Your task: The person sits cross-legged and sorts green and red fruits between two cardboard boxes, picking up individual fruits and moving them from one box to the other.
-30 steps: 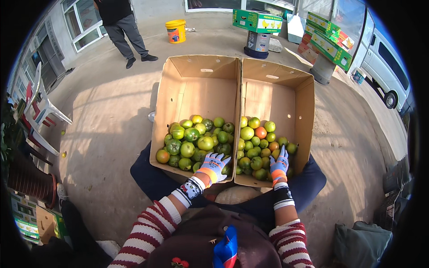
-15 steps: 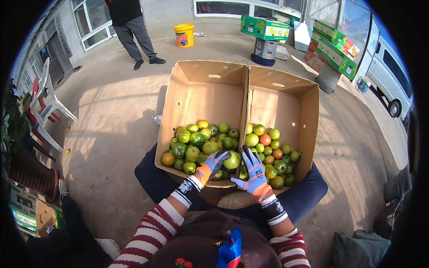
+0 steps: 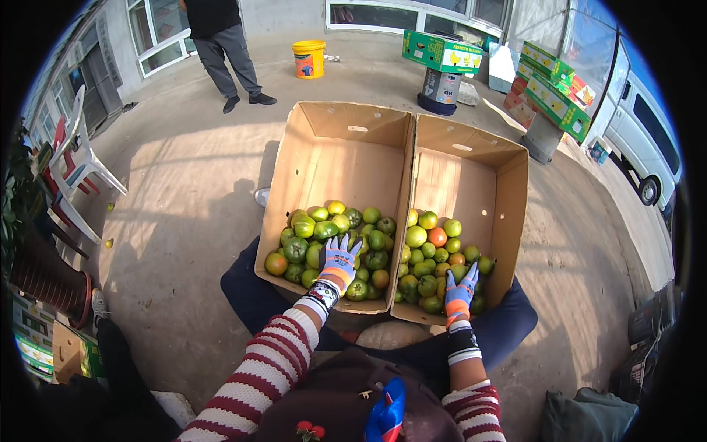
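So, both hands are gloved and working down among the tomatoes, one per box. The left hand is palm-down over the green tomatoes in the left cardboard box, fingers fanned out wide. Its palm hides whatever's underneath, so no telling if it's touching one there.

Over in the right cardboard box, the right hand has its thumb and fingers well apart in a loose V, with a green tomato showing in the gap. Can't really say whether they're pressing on it or just around it.

Both piles sit toward the near end of the boxes, which stand side by side, walls touching. Mostly green stuff, though there's one orange-red tomato in the right box and a part-orange tomato in the near left corner of the left one.
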The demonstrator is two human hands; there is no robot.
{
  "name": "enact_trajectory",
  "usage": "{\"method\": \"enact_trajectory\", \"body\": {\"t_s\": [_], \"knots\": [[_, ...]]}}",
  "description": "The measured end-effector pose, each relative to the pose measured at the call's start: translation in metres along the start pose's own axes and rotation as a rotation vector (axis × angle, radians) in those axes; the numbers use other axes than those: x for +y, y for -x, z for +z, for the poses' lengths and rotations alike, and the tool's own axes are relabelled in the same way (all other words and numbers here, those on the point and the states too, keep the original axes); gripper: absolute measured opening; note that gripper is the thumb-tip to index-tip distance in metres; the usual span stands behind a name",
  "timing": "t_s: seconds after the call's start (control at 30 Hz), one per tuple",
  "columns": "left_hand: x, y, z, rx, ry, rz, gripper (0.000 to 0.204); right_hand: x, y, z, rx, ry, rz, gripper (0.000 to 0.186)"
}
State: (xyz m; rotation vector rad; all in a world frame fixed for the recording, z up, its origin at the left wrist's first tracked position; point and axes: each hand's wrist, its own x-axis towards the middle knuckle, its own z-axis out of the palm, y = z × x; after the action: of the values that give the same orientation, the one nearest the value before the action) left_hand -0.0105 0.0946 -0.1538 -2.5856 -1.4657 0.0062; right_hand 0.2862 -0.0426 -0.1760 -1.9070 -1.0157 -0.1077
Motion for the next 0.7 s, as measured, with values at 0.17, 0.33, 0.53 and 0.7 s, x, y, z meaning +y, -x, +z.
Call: {"method": "enact_trajectory", "body": {"t_s": [0.17,0.33,0.53,0.7], "knots": [[0.000,-0.011,-0.024,-0.129,0.072,-0.131,0.093,0.020,0.009,0.007,-0.182,0.040,0.004,0.068],[-0.006,-0.023,-0.015,-0.102,0.024,-0.156,0.081,-0.022,0.023,0.008,-0.253,0.096,-0.193,0.071],[0.002,-0.015,-0.037,-0.012,0.678,-0.358,0.094,-0.095,0.023,-0.024,-0.308,-0.054,-0.442,0.083],[0.036,0.012,-0.017,0.443,1.345,0.195,0.029,-0.170,0.036,-0.023,-0.486,-0.311,-0.559,0.092]]}}
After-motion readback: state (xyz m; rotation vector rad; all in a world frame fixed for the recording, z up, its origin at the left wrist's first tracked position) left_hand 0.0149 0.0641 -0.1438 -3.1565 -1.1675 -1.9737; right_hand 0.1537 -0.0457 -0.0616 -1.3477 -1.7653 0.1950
